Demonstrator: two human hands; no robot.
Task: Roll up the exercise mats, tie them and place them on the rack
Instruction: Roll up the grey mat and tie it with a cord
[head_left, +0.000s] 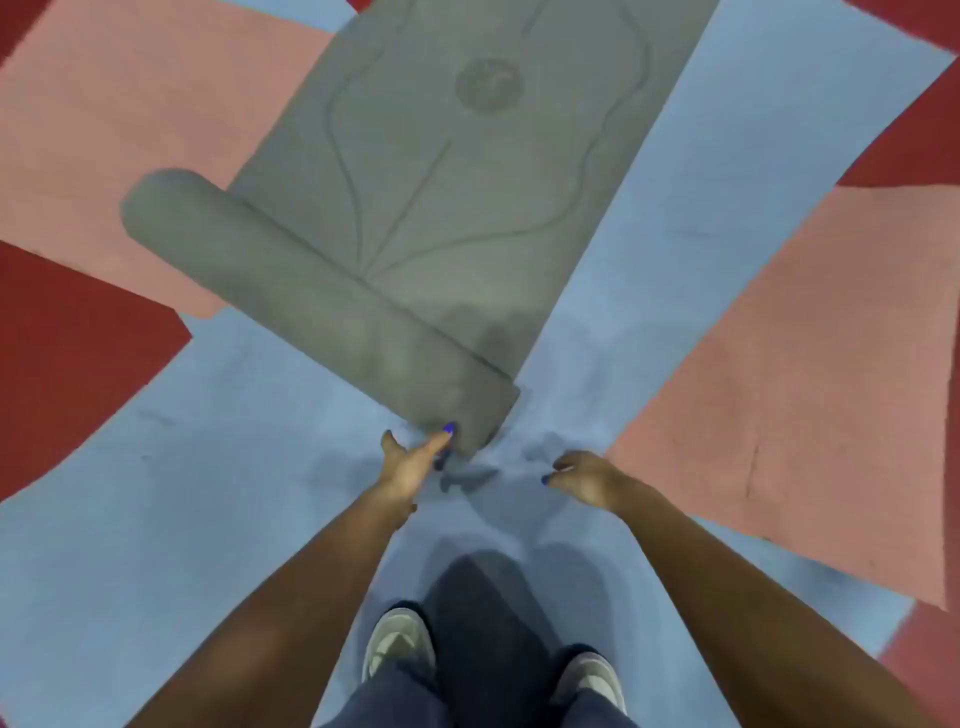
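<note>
Grey mat (436, 171): half rolled on blue mat (208, 467). Left hand (410, 462) fingers straight, touching roll's near end; right hand (582, 475) loosely curled, holding nothing, bare blue between.

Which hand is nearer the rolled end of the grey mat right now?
Left. The left hand touches the near end of the grey mat roll with its fingertips. The right hand hovers apart over the blue mat, off to the roll's right.
</note>
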